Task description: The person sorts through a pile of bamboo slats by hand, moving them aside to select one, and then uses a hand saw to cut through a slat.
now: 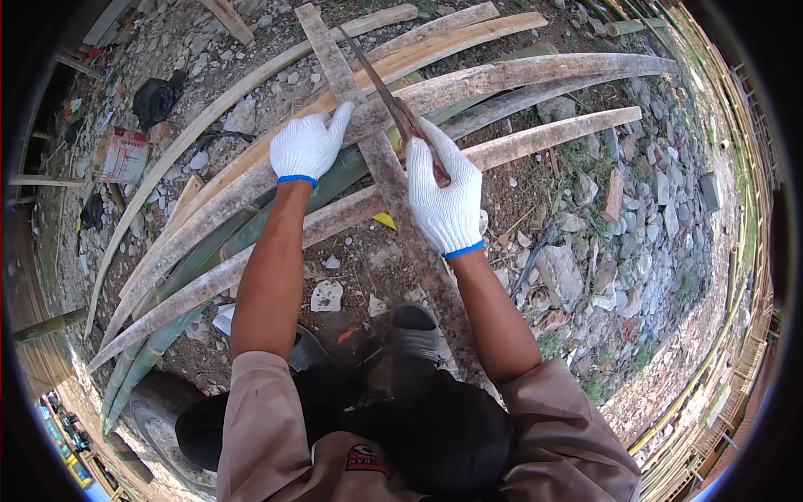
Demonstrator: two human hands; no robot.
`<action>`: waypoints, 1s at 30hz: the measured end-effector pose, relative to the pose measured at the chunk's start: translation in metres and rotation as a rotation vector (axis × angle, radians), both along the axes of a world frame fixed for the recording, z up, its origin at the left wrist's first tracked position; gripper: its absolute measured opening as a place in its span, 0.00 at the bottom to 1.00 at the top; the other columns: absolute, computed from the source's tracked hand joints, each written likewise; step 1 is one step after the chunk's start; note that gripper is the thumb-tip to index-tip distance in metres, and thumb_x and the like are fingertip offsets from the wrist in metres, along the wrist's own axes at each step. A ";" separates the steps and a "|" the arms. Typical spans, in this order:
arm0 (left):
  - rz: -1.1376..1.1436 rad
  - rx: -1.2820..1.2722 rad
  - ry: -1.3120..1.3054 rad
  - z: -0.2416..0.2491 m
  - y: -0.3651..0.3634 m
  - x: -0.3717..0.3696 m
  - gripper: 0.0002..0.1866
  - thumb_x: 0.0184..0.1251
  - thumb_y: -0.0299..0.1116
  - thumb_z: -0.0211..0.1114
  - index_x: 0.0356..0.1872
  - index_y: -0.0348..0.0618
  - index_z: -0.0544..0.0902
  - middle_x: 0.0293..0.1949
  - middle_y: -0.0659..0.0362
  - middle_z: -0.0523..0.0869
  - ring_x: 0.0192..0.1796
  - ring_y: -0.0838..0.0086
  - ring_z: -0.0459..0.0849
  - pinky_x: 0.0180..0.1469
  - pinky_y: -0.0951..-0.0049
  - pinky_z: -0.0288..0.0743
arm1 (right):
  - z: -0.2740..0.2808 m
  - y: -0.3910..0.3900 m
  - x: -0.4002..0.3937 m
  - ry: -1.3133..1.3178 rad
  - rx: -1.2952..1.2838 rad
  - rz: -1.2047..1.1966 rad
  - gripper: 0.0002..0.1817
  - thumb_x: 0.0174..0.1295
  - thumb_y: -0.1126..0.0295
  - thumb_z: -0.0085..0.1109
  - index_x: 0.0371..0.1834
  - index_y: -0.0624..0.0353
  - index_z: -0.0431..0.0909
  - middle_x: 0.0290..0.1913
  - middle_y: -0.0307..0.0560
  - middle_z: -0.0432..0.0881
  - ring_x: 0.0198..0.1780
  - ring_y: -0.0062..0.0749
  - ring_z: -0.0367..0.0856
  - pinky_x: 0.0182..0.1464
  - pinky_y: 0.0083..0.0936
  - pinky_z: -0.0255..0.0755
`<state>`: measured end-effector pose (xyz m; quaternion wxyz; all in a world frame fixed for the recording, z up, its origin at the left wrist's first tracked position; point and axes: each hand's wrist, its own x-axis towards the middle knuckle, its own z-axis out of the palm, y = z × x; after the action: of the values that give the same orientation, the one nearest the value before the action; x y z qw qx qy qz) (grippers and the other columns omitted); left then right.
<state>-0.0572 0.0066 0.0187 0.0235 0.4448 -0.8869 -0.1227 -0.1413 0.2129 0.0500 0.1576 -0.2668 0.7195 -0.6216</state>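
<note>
My left hand, in a white glove with a blue cuff, rests on a long weathered plank, fingers pressed together and thumb apart, at the crossing with a narrower board. In my right hand, also gloved, is the reddish handle of a saw; fingers wrap round it. The narrow dark blade slants up and left over the plank, just right of the crossing. Under the planks lie green bamboo poles.
Another plank lies nearer me, and a curved strip is at the left. Stones cover the ground on the right. A black bag and a torn red-and-white sack lie upper left. My shoe is beside the crossing board.
</note>
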 end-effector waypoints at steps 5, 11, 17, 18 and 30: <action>-0.019 0.027 -0.017 0.000 -0.002 0.002 0.42 0.76 0.74 0.45 0.39 0.45 0.94 0.39 0.40 0.92 0.46 0.46 0.92 0.50 0.48 0.84 | 0.002 0.039 0.012 0.118 0.048 0.009 0.21 0.76 0.69 0.61 0.66 0.70 0.80 0.49 0.53 0.93 0.43 0.27 0.90 0.47 0.24 0.81; 0.036 0.019 -0.038 -0.002 -0.002 -0.002 0.42 0.75 0.74 0.46 0.41 0.45 0.94 0.39 0.39 0.92 0.46 0.46 0.92 0.49 0.48 0.84 | 0.017 0.090 0.039 0.125 0.145 -0.049 0.23 0.75 0.69 0.61 0.70 0.67 0.79 0.49 0.54 0.93 0.38 0.17 0.87 0.38 0.18 0.78; 0.020 -0.003 0.009 -0.001 0.002 0.001 0.43 0.75 0.74 0.45 0.41 0.43 0.94 0.40 0.39 0.92 0.46 0.45 0.92 0.50 0.47 0.84 | 0.004 -0.027 -0.010 0.024 -0.011 0.012 0.19 0.76 0.66 0.60 0.62 0.70 0.82 0.47 0.62 0.91 0.46 0.35 0.92 0.50 0.30 0.82; 0.020 0.004 0.007 -0.002 0.002 0.003 0.43 0.75 0.74 0.45 0.41 0.43 0.94 0.40 0.39 0.92 0.46 0.45 0.92 0.50 0.47 0.84 | 0.015 -0.020 -0.011 0.030 0.022 0.055 0.20 0.76 0.65 0.60 0.63 0.69 0.82 0.48 0.62 0.91 0.48 0.35 0.93 0.53 0.30 0.83; 0.027 0.112 -0.061 0.003 -0.006 -0.004 0.45 0.77 0.75 0.41 0.42 0.45 0.94 0.45 0.37 0.91 0.51 0.41 0.90 0.57 0.46 0.81 | 0.007 0.030 0.015 -0.052 0.100 0.019 0.21 0.79 0.68 0.60 0.68 0.71 0.80 0.56 0.54 0.90 0.55 0.24 0.85 0.59 0.23 0.77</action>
<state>-0.0612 0.0008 0.0214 -0.0268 0.4606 -0.8729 -0.1585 -0.1261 0.2425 0.0571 0.1954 -0.2491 0.7427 -0.5901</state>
